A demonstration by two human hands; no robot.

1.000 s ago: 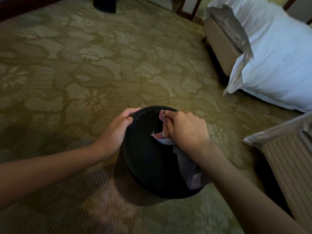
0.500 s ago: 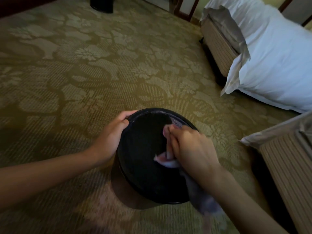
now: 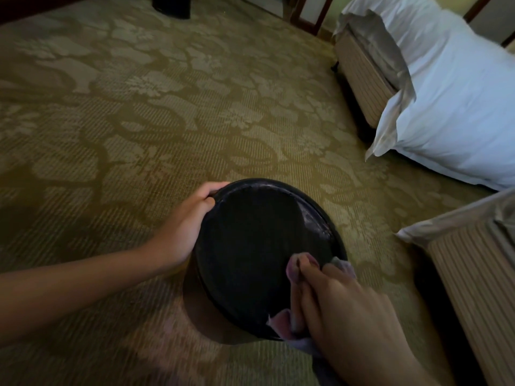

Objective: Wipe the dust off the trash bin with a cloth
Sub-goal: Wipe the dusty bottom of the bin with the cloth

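Hands split the job: left hand (image 3: 189,227) grips the trash bin (image 3: 256,246) rim at ten o'clock, seemingly steadying it on the carpet (image 3: 139,135), while right hand (image 3: 342,310) pinches the cloth (image 3: 281,321) against the rim at five o'clock.

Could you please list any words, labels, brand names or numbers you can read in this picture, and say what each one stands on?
There is no readable text in this view.
The black trash bin shows no label or print, only pale dust smears near its rim.
The cloth held by the right hand is plain.
The carpet bears only a floral pattern, and the white pillow is unmarked.
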